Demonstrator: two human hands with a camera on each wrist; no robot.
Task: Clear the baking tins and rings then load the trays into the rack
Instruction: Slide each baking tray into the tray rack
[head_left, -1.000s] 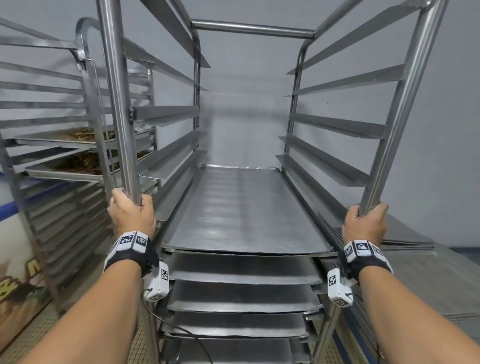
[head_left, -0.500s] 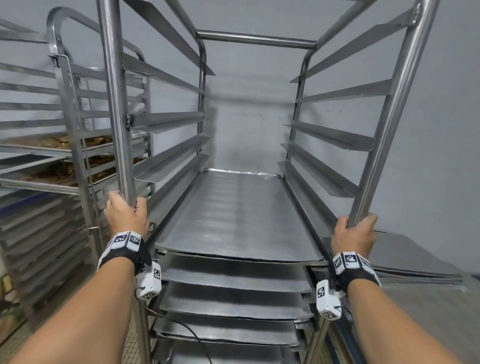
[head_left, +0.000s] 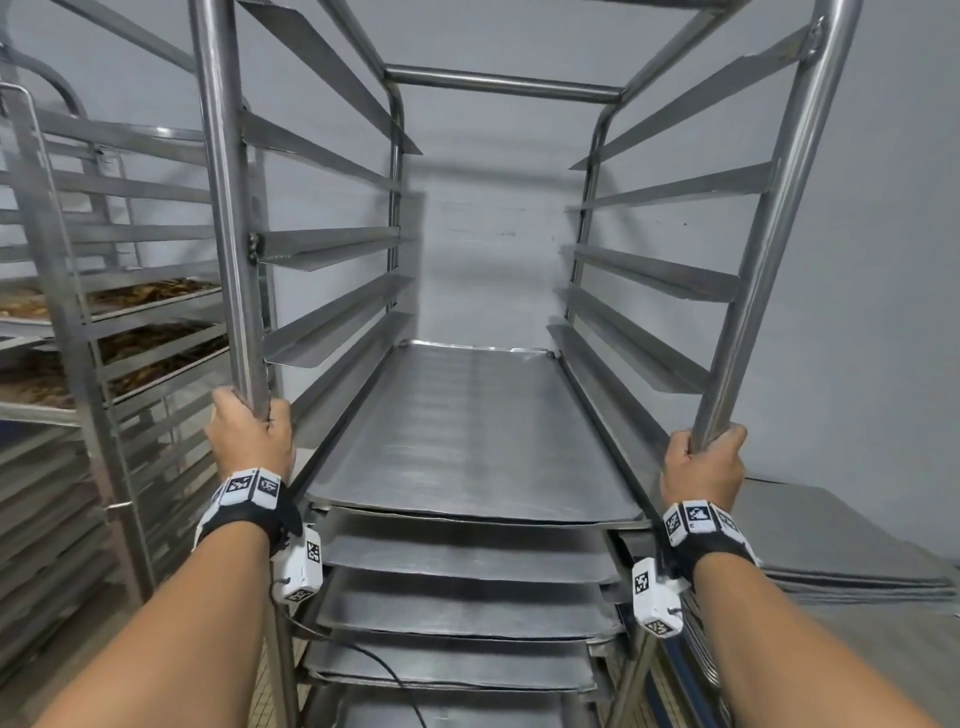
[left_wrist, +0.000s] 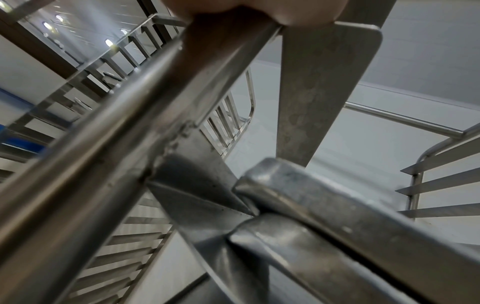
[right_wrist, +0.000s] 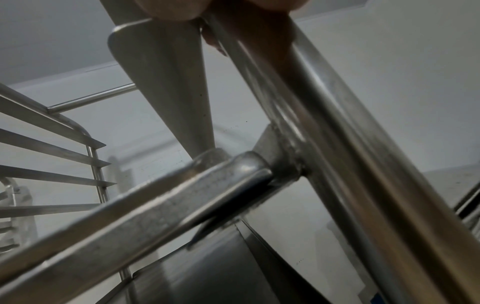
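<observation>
two hands, left and right, each wrap one rack post; five trays visible inside.

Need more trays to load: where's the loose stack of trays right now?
In the head view, the stack of trays lies low right, outside the rack, just beyond the right hand.

A close, upward look along a steel rack. At the top edge of the frame, fingers of the right hand curl round the rack's thick post, which runs down to the lower right. A tray rim crosses from lower left to centre, meeting the post at a welded rail. Empty rails fan out at left against a grey wall.
</observation>
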